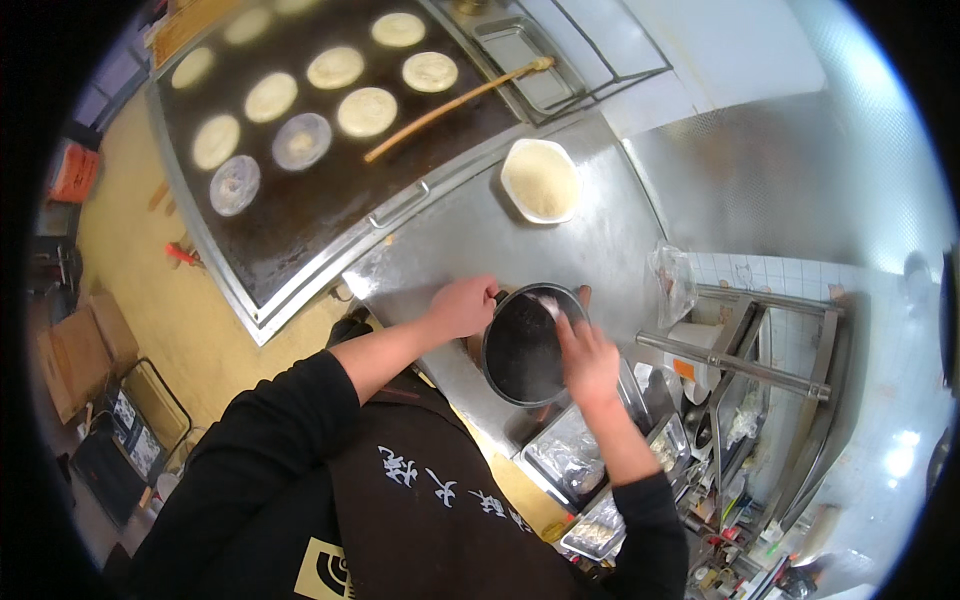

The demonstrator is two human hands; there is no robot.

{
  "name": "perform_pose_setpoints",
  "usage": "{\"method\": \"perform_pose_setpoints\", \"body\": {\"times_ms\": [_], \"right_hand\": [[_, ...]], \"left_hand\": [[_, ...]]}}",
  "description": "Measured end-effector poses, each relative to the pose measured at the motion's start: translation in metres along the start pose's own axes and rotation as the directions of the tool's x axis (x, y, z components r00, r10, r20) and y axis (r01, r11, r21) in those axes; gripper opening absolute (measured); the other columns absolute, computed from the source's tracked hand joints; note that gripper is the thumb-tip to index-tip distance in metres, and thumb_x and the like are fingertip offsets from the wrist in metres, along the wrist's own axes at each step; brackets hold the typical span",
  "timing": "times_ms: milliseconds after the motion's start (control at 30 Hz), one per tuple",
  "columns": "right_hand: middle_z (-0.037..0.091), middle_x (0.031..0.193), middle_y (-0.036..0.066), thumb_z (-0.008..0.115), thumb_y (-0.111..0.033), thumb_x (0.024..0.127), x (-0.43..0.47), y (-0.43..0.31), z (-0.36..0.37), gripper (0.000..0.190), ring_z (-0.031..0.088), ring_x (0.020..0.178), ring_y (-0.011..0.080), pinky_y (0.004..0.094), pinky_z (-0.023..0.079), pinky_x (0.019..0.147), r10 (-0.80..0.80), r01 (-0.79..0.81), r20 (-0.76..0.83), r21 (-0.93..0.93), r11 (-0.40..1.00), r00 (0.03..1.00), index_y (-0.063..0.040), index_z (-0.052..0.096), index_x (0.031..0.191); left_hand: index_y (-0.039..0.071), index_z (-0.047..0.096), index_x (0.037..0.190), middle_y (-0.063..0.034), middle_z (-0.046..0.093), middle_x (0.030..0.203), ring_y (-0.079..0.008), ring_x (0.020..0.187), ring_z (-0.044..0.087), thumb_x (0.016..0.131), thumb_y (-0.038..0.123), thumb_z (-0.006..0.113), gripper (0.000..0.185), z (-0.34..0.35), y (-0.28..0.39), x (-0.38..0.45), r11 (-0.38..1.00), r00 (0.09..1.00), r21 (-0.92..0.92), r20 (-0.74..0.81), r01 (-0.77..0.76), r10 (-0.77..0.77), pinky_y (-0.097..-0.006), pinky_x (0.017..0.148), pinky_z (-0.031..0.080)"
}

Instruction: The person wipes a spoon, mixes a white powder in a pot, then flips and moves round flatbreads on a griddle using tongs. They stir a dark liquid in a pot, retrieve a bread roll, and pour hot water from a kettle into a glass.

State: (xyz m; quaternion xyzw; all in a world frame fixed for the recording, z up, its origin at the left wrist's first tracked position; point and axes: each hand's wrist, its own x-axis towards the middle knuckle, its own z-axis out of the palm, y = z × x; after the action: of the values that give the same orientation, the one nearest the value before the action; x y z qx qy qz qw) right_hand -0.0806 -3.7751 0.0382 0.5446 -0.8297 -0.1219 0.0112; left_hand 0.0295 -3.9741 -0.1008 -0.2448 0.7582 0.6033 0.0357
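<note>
My left hand (pixel 461 306) grips a dark handle at the rim of a deep black pot (pixel 523 356). The pot is tilted towards me above the steel worktop (pixel 442 251), and its dark inside shows. My right hand (pixel 589 360) reaches over the far rim. Its fingers close on a small whitish thing (pixel 550 305) against the inner wall; blur hides whether it is a cloth or a scrubber. A brown wooden piece (pixel 584 295) shows partly behind the pot. Farther off on the worktop stands a white bowl (pixel 516 206) of pale granular food.
Several round flatbreads (pixel 367 112) lie on a large dark griddle (pixel 315 217) at upper left. A wooden-handled brush (pixel 450 112) spans from the griddle to a metal tray (pixel 517 56). Steel pans (pixel 577 442) with plastic-wrapped contents and a metal rack (pixel 735 364) crowd the right.
</note>
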Motion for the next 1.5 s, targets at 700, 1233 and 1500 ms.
{"method": "perform_pose_setpoints", "body": {"times_ms": [700,1233,1500], "right_hand": [[0.062,0.063,0.004,0.063,-0.02,0.096,-0.043,-0.023,0.044,0.025,0.059,0.055,0.0196,0.0368,0.046,0.051,0.309,-0.782,0.724,0.61,0.132,0.617,0.002,0.074,0.101],[0.07,0.076,0.017,0.062,-0.015,0.092,-0.069,-0.032,0.098,0.019,0.07,0.069,0.0288,0.0394,0.055,0.065,0.33,-0.767,0.725,0.416,0.489,0.604,-0.001,0.074,0.091],[0.067,0.076,0.016,0.063,-0.019,0.093,-0.074,-0.027,0.009,0.014,0.07,0.078,0.0346,0.0467,0.055,0.069,0.301,-0.495,0.444,0.428,0.756,0.844,-0.014,0.076,0.091]], "left_hand": [[0.01,0.073,0.097,-0.0125,0.075,0.09,-0.0347,0.088,0.072,0.089,0.02,0.064,0.015,0.016,0.003,-0.011,0.999,0.988,-0.008,-0.146,0.045,-0.046,-0.0479,0.079,0.056],[0.005,0.073,0.099,-0.0137,0.075,0.086,-0.0332,0.083,0.073,0.09,0.021,0.065,0.02,0.018,0.006,-0.013,0.999,0.983,0.029,-0.182,0.033,-0.027,-0.0447,0.077,0.057],[0.005,0.073,0.1,-0.0118,0.075,0.084,-0.0307,0.081,0.073,0.091,0.022,0.066,0.02,0.015,0.0,-0.009,1.0,0.991,0.02,-0.135,0.016,-0.014,-0.0422,0.076,0.057]]}}
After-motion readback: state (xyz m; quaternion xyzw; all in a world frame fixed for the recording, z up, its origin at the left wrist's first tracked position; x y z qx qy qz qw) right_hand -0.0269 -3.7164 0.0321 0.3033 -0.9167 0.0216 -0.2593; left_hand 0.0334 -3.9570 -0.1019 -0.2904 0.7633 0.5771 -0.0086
